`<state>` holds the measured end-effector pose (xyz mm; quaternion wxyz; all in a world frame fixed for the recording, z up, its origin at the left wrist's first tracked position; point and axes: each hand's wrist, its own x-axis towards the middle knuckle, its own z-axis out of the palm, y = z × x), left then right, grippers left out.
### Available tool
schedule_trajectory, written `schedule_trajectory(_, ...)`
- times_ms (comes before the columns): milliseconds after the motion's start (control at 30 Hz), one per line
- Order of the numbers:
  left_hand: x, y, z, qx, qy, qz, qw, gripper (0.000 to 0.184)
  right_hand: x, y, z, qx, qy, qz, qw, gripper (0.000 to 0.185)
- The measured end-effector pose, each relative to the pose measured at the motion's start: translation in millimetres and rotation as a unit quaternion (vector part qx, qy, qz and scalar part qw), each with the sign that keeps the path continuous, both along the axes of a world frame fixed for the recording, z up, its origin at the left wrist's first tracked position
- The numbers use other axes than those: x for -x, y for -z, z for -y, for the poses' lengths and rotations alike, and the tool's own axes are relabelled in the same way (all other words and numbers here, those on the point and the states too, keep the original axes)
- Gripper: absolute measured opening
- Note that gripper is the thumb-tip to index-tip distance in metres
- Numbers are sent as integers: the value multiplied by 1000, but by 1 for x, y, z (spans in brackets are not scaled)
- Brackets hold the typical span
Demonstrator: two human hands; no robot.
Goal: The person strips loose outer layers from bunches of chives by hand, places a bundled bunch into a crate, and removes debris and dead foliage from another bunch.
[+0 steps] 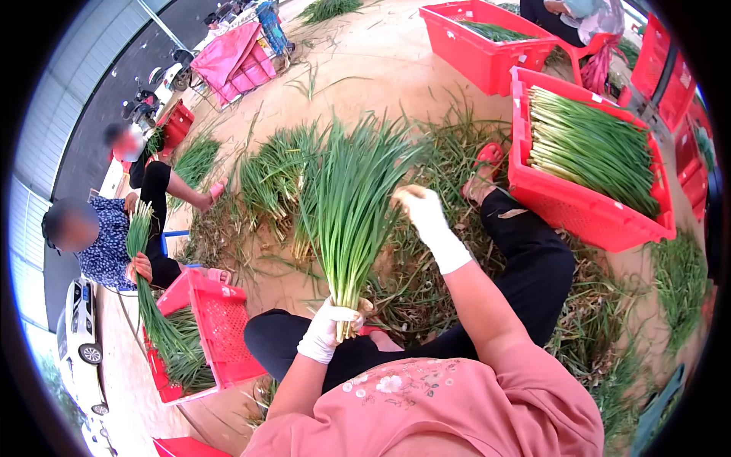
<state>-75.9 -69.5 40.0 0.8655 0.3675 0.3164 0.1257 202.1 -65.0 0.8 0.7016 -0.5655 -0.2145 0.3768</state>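
At 2 o'clock from the middle of your view, the big red crate (571, 210) holds long green onions (594, 148), laid side by side with their pale ends to the left. At 1 o'clock, a second red crate (466, 55) has some green stalks (495, 32) in it. At 8 o'clock, a third red crate (228, 327) has green leaves (186, 350) lying in it. Next to that one, at 9 o'clock, a co-worker (110, 236) grips a smaller bunch (140, 240).

Loose stalks and trimmings (426, 305) cover the ground around your legs, and a loose pile (278, 171) sits at 11 o'clock, just behind your bunch (350, 206). That bunch is near the middle, upright in your view, leaves fanning toward 12 and pale ends toward 6.

Your gloved left hand (335, 320) has its fingers closed around the bunch near the pale ends, which poke out below. Your gloved right hand (419, 209) is beside the leaf tips, at 1 o'clock; its fingers point toward them, but you can't tell how far open they are or whether they touch.
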Motion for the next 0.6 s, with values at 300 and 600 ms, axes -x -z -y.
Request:
schedule_trajectory(300,17,-3,-9,-28,-24,-21,999,41,-82,74,42,-23,277,93,956,38)
schedule_trajectory(600,14,-14,-8,-65,-1,-44,997,43,40,-17,13,0,-79,-115,990,49)
